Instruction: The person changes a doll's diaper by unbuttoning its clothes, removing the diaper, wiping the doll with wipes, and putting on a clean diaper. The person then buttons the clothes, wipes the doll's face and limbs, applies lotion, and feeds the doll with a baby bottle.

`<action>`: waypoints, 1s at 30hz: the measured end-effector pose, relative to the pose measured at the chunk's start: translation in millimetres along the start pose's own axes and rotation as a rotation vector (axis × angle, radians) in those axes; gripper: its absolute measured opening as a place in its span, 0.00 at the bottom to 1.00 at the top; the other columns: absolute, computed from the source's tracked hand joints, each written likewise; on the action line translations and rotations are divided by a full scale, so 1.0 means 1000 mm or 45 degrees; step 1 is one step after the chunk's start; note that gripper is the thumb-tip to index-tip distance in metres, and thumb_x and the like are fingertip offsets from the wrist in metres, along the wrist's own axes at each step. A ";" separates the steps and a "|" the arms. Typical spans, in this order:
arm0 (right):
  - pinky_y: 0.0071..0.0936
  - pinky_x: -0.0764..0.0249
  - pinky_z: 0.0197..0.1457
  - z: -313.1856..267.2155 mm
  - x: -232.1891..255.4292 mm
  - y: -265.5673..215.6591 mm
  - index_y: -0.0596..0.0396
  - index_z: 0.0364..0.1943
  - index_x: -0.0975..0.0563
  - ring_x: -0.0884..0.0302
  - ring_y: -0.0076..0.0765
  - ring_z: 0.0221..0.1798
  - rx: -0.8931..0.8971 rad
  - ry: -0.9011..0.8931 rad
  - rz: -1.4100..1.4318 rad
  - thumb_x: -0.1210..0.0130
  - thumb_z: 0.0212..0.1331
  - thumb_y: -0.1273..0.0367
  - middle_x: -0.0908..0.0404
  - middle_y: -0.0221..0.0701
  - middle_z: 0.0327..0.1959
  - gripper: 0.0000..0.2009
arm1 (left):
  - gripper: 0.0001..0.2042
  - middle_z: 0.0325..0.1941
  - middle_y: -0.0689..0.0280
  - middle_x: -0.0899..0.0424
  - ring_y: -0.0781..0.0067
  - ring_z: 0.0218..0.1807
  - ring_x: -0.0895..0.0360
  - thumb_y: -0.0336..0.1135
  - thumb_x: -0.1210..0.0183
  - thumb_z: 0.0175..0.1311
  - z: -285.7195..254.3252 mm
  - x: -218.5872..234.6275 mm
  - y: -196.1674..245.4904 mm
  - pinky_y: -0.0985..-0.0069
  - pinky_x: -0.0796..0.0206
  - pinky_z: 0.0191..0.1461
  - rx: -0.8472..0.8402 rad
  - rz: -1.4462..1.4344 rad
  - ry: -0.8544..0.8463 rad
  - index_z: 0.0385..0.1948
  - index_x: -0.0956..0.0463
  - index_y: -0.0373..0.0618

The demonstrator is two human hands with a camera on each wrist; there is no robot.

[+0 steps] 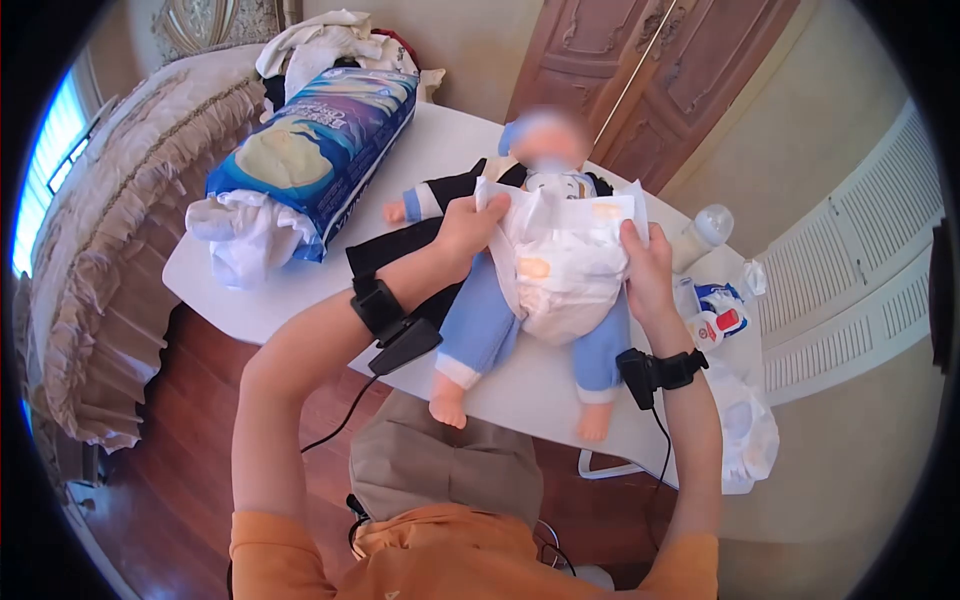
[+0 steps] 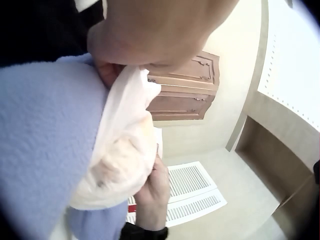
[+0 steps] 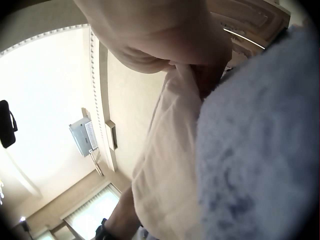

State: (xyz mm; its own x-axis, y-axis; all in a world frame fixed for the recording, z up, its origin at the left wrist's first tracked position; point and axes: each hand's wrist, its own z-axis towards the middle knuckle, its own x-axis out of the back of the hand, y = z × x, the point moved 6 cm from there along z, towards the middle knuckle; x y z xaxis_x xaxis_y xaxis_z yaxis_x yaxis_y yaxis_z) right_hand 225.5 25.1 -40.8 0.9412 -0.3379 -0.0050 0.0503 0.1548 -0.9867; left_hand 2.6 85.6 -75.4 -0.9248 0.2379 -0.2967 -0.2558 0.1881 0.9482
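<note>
A baby doll in blue fleece trousers (image 1: 478, 315) lies on its back on the white table, bare feet toward me. Over its hips and belly lies a white diaper (image 1: 568, 270), its bottom bulging between the legs. At the diaper's upper left corner my left hand (image 1: 470, 228) pinches the edge between thumb and fingers. My right hand (image 1: 650, 270) grips the opposite upper side, thumb on the front. In the left wrist view the diaper (image 2: 117, 160) curves up beside the fleece leg (image 2: 45, 135). The right wrist view shows its white side (image 3: 167, 155); the right fingertips are hidden behind it.
On the table's left stands a blue diaper pack (image 1: 320, 150) with white diapers (image 1: 250, 235) spilling out. A black cloth (image 1: 385, 255) lies beside the doll. To the right are a baby bottle (image 1: 705, 235), a red-and-white bottle (image 1: 715, 325) and a crumpled white bag (image 1: 748, 430).
</note>
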 end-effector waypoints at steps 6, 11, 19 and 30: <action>0.23 0.35 0.37 0.014 0.009 0.006 0.59 0.29 0.30 0.31 0.24 0.31 0.205 0.141 -0.358 0.46 0.50 0.65 0.26 0.30 0.27 0.11 | 0.13 0.29 0.65 0.23 0.79 0.31 0.28 0.37 0.50 0.59 0.024 -0.028 0.022 0.78 0.36 0.35 -0.341 0.075 -0.045 0.33 0.26 0.34; 0.22 0.35 0.37 0.017 0.029 0.035 0.60 0.30 0.30 0.32 0.24 0.32 0.121 0.322 -0.397 0.47 0.52 0.64 0.27 0.31 0.29 0.12 | 0.15 0.30 0.58 0.21 0.65 0.35 0.24 0.39 0.46 0.53 0.042 -0.019 0.024 0.74 0.35 0.40 -0.292 0.859 0.246 0.33 0.27 0.33; 0.20 0.35 0.36 -0.008 0.038 0.007 0.63 0.35 0.29 0.33 0.23 0.34 0.168 0.452 -0.181 0.46 0.52 0.60 0.28 0.33 0.33 0.17 | 0.22 0.36 0.49 0.26 0.58 0.40 0.27 0.39 0.43 0.47 0.019 0.002 0.035 0.71 0.36 0.42 -0.657 0.978 0.410 0.41 0.34 0.34; 0.15 0.41 0.30 0.004 0.011 -0.004 0.59 0.28 0.27 0.36 0.16 0.26 -0.190 -0.099 -0.624 0.45 0.50 0.64 0.29 0.23 0.23 0.12 | 0.14 0.20 0.53 0.23 0.55 0.29 0.23 0.43 0.42 0.44 0.016 -0.036 0.035 0.68 0.33 0.36 -0.376 1.326 -0.053 0.17 0.29 0.38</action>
State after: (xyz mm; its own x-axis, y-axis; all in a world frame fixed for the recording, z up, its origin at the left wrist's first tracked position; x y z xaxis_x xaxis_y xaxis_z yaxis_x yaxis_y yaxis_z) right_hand 236.7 24.4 -36.8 0.8415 -0.2665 0.4699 0.4486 -0.1401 -0.8827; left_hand 31.1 98.9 -33.5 -0.7180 0.1815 0.6720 0.5870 -0.3609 0.7247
